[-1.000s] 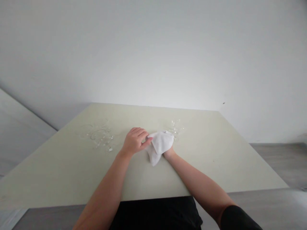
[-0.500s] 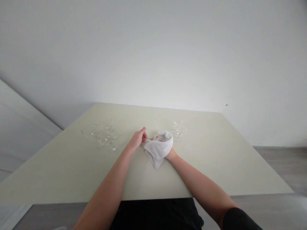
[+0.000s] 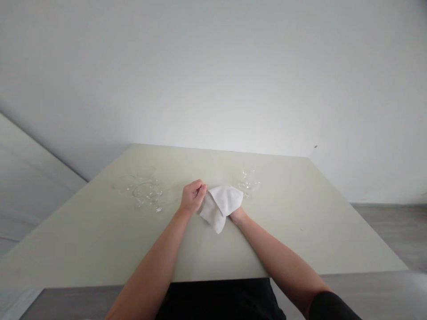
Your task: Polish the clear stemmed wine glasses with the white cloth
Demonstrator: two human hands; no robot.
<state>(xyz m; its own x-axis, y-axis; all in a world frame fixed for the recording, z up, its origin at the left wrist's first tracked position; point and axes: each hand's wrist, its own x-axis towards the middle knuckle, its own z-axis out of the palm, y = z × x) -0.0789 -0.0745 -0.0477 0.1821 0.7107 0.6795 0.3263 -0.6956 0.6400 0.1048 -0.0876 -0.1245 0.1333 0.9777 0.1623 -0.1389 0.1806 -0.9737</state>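
My left hand (image 3: pixel 193 196) is closed in a fist at the left edge of a white cloth (image 3: pixel 225 200), around the stem end of a stemmed glass. Folded over, the cloth hides the glass's bowl, and one corner hangs toward the table's front. Only the wrist side of my right hand (image 3: pixel 237 216) shows; its fingers are under the cloth, holding it around the glass.
To the left, several clear stemmed glasses (image 3: pixel 147 191) rest on the pale table (image 3: pixel 283 231). More clear glassware (image 3: pixel 248 182) stands right of the cloth. A white wall (image 3: pixel 213 80) rises behind the table.
The cloth has folded over the glass's bowl, which showed before inside it. My left hand has turned, with its thumb now toward the cloth. My right forearm has barely moved.
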